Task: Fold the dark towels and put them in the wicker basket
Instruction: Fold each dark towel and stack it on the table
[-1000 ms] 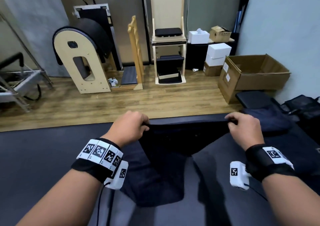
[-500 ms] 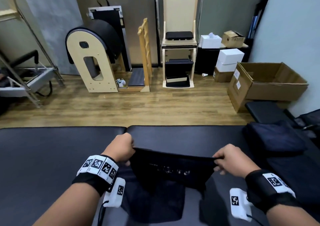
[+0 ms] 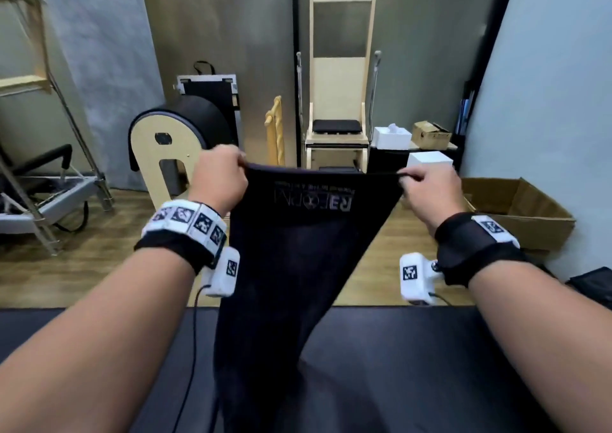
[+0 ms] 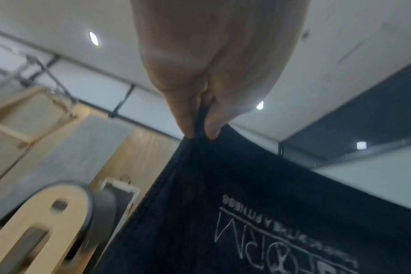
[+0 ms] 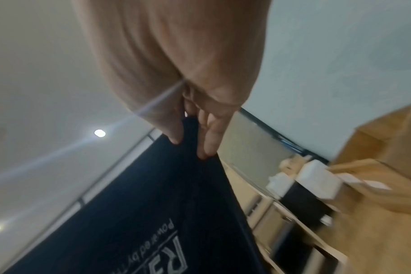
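Observation:
A dark navy towel (image 3: pixel 298 267) with pale upside-down lettering hangs lengthwise in the air in front of me, its top edge stretched taut. My left hand (image 3: pixel 220 176) pinches the top left corner, and my right hand (image 3: pixel 427 185) pinches the top right corner. In the left wrist view my left hand (image 4: pixel 200 128) clamps the towel (image 4: pixel 246 222) between thumb and fingers. The right wrist view shows my right hand (image 5: pixel 190 140) pinching the towel (image 5: pixel 153 213) the same way. The towel's lower end drops toward the black padded table (image 3: pixel 414 366). No wicker basket is in view.
An open cardboard box (image 3: pixel 516 207) stands on the wooden floor at the right. Behind the towel stand a wooden chair apparatus (image 3: pixel 337 127), a padded barrel (image 3: pixel 178 137) and white boxes (image 3: pixel 427 161). A metal frame (image 3: pixel 43 194) is at the left.
Both hands have lifted the towel from low over the table up to chest height, so it now hangs full length. The head view has tilted up.

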### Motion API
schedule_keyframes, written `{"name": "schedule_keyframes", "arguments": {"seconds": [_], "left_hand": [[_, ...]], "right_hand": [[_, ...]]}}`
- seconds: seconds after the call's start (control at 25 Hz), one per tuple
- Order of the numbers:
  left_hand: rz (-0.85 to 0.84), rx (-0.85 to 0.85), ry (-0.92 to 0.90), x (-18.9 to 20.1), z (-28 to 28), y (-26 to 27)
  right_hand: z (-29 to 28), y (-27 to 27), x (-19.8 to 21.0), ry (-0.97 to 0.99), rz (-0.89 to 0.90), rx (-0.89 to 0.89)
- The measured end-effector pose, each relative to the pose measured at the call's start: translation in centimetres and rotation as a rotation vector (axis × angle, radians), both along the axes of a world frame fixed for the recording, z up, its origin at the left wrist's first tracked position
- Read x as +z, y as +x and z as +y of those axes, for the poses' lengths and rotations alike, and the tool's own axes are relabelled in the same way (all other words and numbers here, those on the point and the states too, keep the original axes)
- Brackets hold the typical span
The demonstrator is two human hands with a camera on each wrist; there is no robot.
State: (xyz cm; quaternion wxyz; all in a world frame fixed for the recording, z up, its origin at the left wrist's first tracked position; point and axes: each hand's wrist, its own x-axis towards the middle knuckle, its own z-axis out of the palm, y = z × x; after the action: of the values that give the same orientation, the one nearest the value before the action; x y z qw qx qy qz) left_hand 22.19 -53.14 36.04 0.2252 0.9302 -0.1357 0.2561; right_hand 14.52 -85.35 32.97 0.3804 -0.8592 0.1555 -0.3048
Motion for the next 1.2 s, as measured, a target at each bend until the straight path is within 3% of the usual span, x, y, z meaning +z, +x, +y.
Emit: {"name": "schedule_keyframes", "arguments": {"seconds": [0.08,0.16,0.24,0.32,0.56,0.76,0.88,1.0,1.2], "left_hand": [[-0.190,-0.001,-0.062,4.4,1.3,0.3],[-0.298,-0.027,-0.109,6.2,2.5,-0.7],[-0.331,-0.041,-0.099,5.7,3.1,-2.2],[-0.259,-0.058,-0.074,3.7,3.2,-3.6],[-0.032,-0.024,0.011,-5.4,1.6,-11.6],[0.393,0.036,0.165,-16.1,0.6,-21.4],[0.565,0.041,0.258,-20.4,-0.3,-27.7],[0.654,0.017,0.298,-22.2,-1.0,-32.7],[0.882,-0.001,0.437,-22.1,-1.4,-37.2]], "right_hand": [[0.7,0.3,4.9,-0.027,-0.182,0.010],[1.2,-0.6,7.3,-0.024,-0.299,0.047],[1.2,-2.0,7.5,-0.027,-0.358,0.075],[0.7,-3.7,6.3,-0.036,-0.349,0.088],[-2.1,-12.5,-4.2,-0.118,-0.072,0.077],[-3.2,-22.5,-15.8,-0.184,0.243,0.135],[-4.2,-28.6,-21.2,-0.208,0.418,0.194],[-5.1,-33.3,-24.0,-0.179,0.524,0.246],[-5.6,-38.1,-23.1,-0.129,0.799,0.374]]}}
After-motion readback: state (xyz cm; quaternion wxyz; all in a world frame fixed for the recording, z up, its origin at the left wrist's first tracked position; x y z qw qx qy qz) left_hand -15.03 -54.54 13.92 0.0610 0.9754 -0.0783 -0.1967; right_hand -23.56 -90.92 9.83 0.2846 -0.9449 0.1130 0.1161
